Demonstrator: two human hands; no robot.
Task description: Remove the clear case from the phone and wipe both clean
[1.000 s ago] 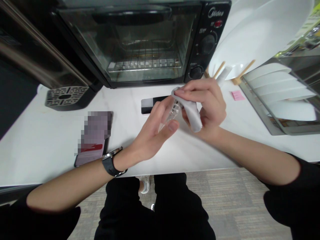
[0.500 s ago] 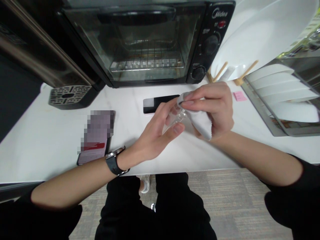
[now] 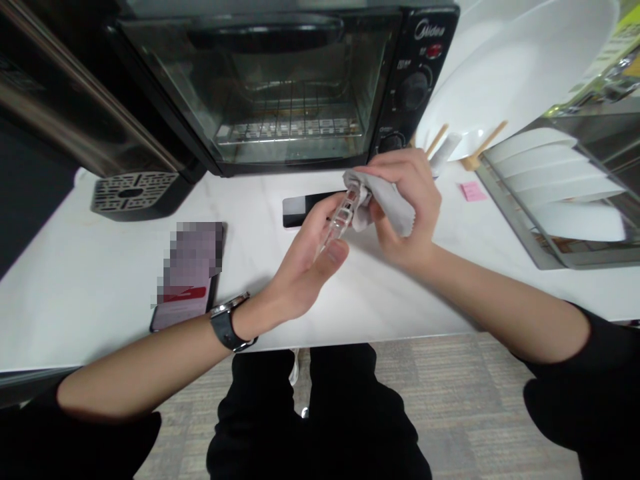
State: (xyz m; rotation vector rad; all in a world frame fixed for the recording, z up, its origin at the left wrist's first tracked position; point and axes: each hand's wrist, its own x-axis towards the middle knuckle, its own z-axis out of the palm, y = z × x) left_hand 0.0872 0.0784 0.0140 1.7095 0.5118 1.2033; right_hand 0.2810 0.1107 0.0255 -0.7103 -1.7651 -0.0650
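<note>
Clear plastic case [image 3: 341, 220] is held up over the counter [image 3: 325, 327], clamped between thumb and fingers of the left hand [image 3: 300, 270]! Grey cloth [image 3: 393, 203] is pinched in the right hand [image 3: 423, 200] and met with the case's far end, the two hands brought close. Just behind, a dark phone [image 3: 295, 211] is partly covered; another phone [image 3: 190, 270] is laid flat near the watch [image 3: 230, 320].

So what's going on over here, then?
A person's left hand holds a clear case, while the right hand holds a grey cloth at its upper end. Both are above a white counter, in front of a toaster oven. A phone lies to the left.
</note>
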